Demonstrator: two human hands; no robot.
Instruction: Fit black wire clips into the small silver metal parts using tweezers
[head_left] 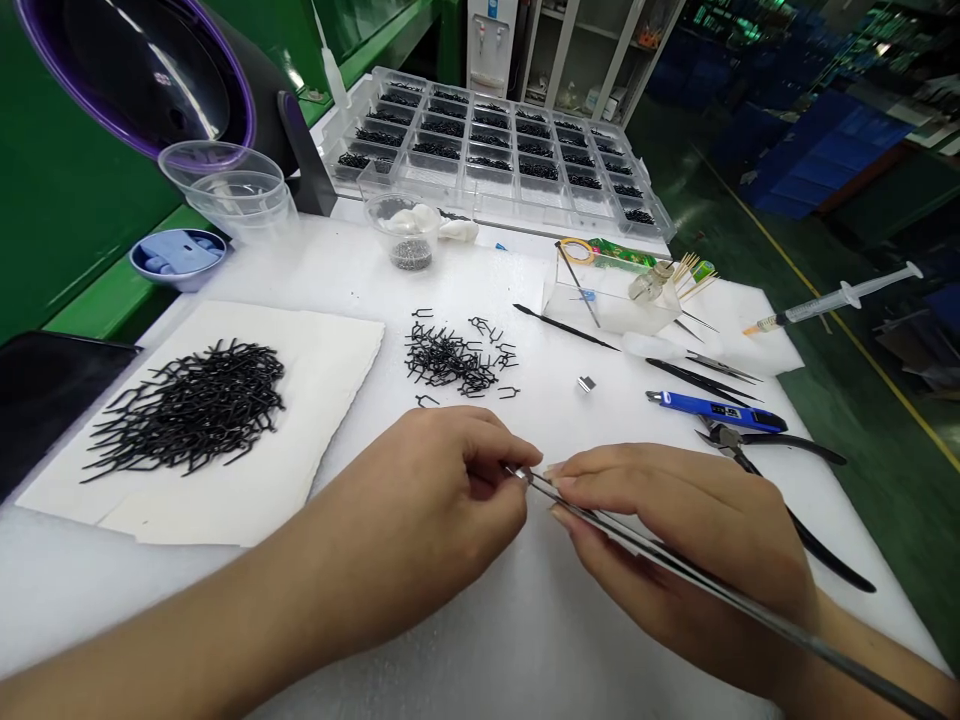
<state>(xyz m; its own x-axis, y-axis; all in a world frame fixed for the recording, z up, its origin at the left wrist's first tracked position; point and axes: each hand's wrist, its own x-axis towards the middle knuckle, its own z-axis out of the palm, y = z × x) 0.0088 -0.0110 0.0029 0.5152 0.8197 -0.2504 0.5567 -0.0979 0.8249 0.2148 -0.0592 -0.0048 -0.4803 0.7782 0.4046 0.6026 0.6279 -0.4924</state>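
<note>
Near the middle, my left hand (442, 490) pinches a small shiny metal piece (523, 474) between thumb and fingertips. My right hand (675, 550) is closed around long metal tweezers (645, 543), whose tips reach the metal piece at my left fingertips. Beyond my hands lies a loose group of small black forked pieces (454, 360). To its right, a small metal block (586, 384) rests on the white surface. A larger pile of black forked pieces (199, 405) sits on white paper (337, 375) at the left.
Cutting pliers (806, 535), a blue tool (716, 410) and more tweezers (705, 380) lie at the right, near a syringe (840, 297). At the back are a compartment tray (495, 185), plastic cups (240, 200) and a purple-rimmed fan-like device (251, 90).
</note>
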